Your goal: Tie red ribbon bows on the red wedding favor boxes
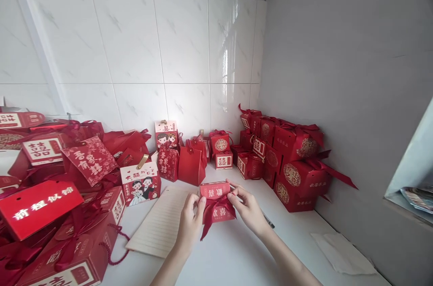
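Near the middle of the table is a small red gift box point(215, 190) with white Chinese lettering, and a dark red ribbon bow point(219, 210) lies across its front. My left hand point(192, 216) is closed at the left side, thumb and fingers pinching the bow's left part against the box edge. On the opposite side, my right hand point(248, 208) pinches the bow's right part, with its index finger reaching along the box's upper right edge. One ribbon tail hangs down toward the table. The fingertips behind the box are hidden.
Red gift boxes point(81, 241) are heaped at left; more boxes point(296, 182) are stacked against the right wall, and several stand at the back. A lined notebook point(158, 223) lies left of my hands. A pen point(268, 220) and white paper point(343, 253) lie to the right.
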{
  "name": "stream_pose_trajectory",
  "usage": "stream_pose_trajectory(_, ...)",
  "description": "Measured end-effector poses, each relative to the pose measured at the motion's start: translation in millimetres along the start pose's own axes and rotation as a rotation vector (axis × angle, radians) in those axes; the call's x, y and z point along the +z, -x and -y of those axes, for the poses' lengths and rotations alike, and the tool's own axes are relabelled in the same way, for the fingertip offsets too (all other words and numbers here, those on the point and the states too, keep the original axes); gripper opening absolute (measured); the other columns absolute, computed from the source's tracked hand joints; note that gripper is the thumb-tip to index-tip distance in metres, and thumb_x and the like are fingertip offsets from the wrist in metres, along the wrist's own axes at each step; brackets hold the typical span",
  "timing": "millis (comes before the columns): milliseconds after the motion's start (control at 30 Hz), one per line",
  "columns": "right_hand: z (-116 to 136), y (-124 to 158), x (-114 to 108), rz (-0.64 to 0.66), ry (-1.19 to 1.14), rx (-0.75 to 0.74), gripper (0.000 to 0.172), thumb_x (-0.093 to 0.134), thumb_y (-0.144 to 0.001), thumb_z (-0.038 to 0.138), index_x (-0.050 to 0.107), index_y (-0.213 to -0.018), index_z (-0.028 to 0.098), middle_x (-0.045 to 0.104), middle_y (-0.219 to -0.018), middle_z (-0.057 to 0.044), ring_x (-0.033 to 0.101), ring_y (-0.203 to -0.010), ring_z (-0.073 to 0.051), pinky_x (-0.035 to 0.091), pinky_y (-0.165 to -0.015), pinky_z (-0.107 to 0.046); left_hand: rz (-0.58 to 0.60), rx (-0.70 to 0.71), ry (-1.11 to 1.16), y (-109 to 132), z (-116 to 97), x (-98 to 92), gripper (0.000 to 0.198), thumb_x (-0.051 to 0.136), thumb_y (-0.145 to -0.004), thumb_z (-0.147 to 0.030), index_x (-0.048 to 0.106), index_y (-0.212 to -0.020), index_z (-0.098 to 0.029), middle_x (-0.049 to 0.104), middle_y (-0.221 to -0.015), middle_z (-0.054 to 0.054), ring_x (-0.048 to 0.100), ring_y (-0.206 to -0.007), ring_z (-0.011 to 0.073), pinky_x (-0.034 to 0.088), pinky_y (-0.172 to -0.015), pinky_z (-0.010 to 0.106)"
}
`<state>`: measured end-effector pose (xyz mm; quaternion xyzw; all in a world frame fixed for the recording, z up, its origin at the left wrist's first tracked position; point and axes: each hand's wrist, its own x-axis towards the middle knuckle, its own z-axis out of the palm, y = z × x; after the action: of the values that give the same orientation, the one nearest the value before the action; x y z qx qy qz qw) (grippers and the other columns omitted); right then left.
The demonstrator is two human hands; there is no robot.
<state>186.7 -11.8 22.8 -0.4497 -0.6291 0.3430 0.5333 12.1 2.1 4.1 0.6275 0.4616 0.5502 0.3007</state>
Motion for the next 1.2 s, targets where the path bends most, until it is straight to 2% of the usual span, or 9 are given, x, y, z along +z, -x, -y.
stream_pose_trajectory(333, -1, -3, 4, -0.062, -0.156, 0.111, 0.044, 0.057, -0.073, 0.060, 0.042, -0.057, 0.022, 0.053, -0.126, -0.013, 0.038, -0.127, -0.031, 0.024, -0.105, -0.046, 0.007, -0.058, 0.076, -3, 6, 4.1, 0.043, 0.044, -0.079, -0.061, 0.040, -0.065, -0.021, 0.045, -0.058, -0.004, 0.043, -0.054, 0.0132, 0.037, -0.052, 0.023)
stream_pose_trajectory(533, -1, -4, 6, -0.057, -0.242, 0.169, 0.045, 0.058, -0.072, 0.059, 0.039, -0.057, 0.022, 0.052, -0.126, -0.014, 0.041, -0.125, -0.032, 0.037, -0.096, -0.044, -0.021, -0.115, 0.160, -2, 3, 7.9, 0.043, 0.047, -0.077, -0.062, 0.041, -0.065, -0.021, 0.047, -0.059, -0.004, 0.045, -0.056, 0.0131, 0.038, -0.053, 0.023)
stream_pose_trajectory(667, -3, -5, 4, -0.067, -0.279, 0.187, 0.044, 0.060, -0.072, 0.058, 0.041, -0.057, 0.021, 0.055, -0.123, -0.013, 0.038, -0.126, -0.031, 0.038, -0.095, -0.042, -0.013, -0.133, 0.228, -1, 0, 4.8, 0.042, 0.055, -0.073, -0.057, 0.040, -0.061, -0.020, 0.042, -0.055, -0.005, 0.044, -0.053, 0.0112, 0.036, -0.053, 0.021)
stream_pose_trajectory(733, -3, -4, 4, -0.073, -0.297, 0.187, 0.044, 0.061, -0.071, 0.059, 0.042, -0.058, 0.021, 0.054, -0.125, -0.013, 0.041, -0.125, -0.031, 0.038, -0.095, -0.041, -0.008, -0.131, 0.262, -2, 0, 2.1, 0.040, 0.058, -0.072, -0.055, 0.045, -0.062, -0.018, 0.046, -0.058, -0.004, 0.047, -0.057, 0.0118, 0.038, -0.055, 0.021)
stream_pose_trajectory(833, -2, -3, 3, -0.072, -0.314, 0.189, 0.045, 0.060, -0.070, 0.060, 0.042, -0.059, 0.020, 0.055, -0.124, -0.013, 0.046, -0.119, -0.032, 0.041, -0.091, -0.039, 0.002, -0.132, 0.322, -5, 1, -1.0, 0.036, 0.056, -0.075, -0.052, 0.055, -0.074, -0.016, 0.058, -0.073, 0.002, 0.056, -0.070, 0.0161, 0.044, -0.063, 0.024)
stream_pose_trajectory(933, 1, -1, 4, -0.061, -0.311, 0.186, 0.045, 0.059, -0.071, 0.059, 0.041, -0.058, 0.020, 0.057, -0.122, -0.014, 0.051, -0.113, -0.032, 0.042, -0.086, -0.038, -0.005, -0.205, 0.436, -4, -1, -2.1, 0.041, 0.057, -0.075, -0.054, 0.057, -0.091, -0.016, 0.064, -0.096, 0.008, 0.060, -0.092, 0.0229, 0.048, -0.075, 0.029)
stream_pose_trajectory(1067, 7, 1, 7, -0.039, -0.279, 0.162, 0.044, 0.060, -0.071, 0.057, 0.041, -0.057, 0.020, 0.054, -0.125, -0.014, 0.052, -0.111, -0.031, 0.040, -0.089, -0.038, -0.039, -0.302, 0.473, 2, -10, -1.6, 0.062, 0.066, -0.070, -0.052, 0.046, -0.120, -0.020, 0.047, -0.133, 0.012, 0.044, -0.124, 0.0276, 0.046, -0.089, 0.030)
stream_pose_trajectory(1133, 8, 2, 8, -0.031, -0.268, 0.148, 0.044, 0.061, -0.072, 0.056, 0.042, -0.056, 0.020, 0.054, -0.125, -0.014, 0.051, -0.113, -0.031, 0.037, -0.093, -0.038, 0.044, -0.279, 0.448, 3, -14, -1.5, 0.070, 0.065, -0.071, -0.052, 0.040, -0.128, -0.021, 0.041, -0.139, 0.012, 0.040, -0.128, 0.0279, 0.045, -0.092, 0.031)
stream_pose_trajectory(1200, 8, 2, 8, -0.031, -0.276, 0.145, 0.044, 0.062, -0.071, 0.056, 0.043, -0.056, 0.019, 0.055, -0.124, -0.014, 0.051, -0.112, -0.031, 0.037, -0.093, -0.039, 0.128, -0.240, 0.426, 3, -14, -2.2, 0.073, 0.064, -0.071, -0.052, 0.038, -0.132, -0.021, 0.042, -0.139, 0.011, 0.040, -0.128, 0.0279, 0.045, -0.095, 0.032)
